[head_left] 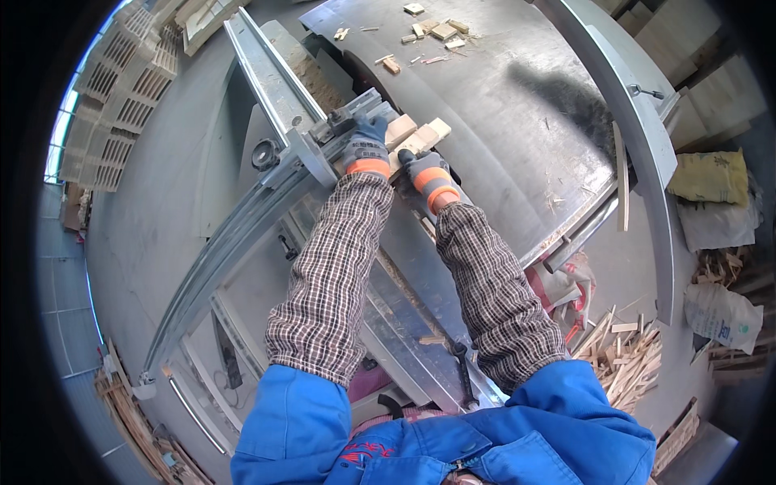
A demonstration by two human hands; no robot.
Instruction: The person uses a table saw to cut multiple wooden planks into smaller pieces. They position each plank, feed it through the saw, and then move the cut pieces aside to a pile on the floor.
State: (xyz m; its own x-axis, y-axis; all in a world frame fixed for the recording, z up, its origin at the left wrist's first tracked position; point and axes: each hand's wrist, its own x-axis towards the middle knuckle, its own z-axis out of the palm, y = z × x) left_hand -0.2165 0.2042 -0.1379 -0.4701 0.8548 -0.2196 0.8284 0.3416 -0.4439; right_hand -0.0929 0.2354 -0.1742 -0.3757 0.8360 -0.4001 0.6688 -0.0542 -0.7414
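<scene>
blue jacket (420, 449) | hands: left (365, 149), right (424, 174) gripping wood blocks (416, 133) | saw table (501, 121) edge right

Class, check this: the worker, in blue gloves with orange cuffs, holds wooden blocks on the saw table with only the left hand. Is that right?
Not quite. The head view shows both gloved hands on the blocks: the left hand and the right hand each press them on the saw table. The blue gloves with orange cuffs are right.
</scene>
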